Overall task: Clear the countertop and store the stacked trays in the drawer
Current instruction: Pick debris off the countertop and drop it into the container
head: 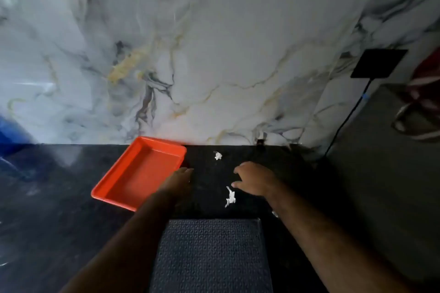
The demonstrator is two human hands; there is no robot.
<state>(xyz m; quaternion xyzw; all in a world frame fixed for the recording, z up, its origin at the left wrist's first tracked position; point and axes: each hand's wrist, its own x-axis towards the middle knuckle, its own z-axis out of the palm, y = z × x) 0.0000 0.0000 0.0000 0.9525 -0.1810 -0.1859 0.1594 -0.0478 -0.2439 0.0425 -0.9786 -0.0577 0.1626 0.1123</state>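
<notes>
An orange tray (pixel 140 173) lies at an angle on the black countertop (pixel 52 185), close to the marble wall. My left hand (pixel 178 179) rests at the tray's right edge, fingers together, touching or just beside the rim; I cannot tell if it grips. My right hand (pixel 254 179) hovers flat over the counter with fingers spread and nothing in it. Two white paper scraps lie on the counter: one (pixel 217 155) beyond my hands, one (pixel 230 197) just left of my right wrist. An open drawer (pixel 209 257) with a dark textured liner sits below the counter edge.
A marble backsplash (pixel 214 66) rises behind the counter. A black square plate (pixel 378 63) with a dark cable hangs on the wall at right. A grey floor and a chair leg show at far right. Something blue sits at the far left edge.
</notes>
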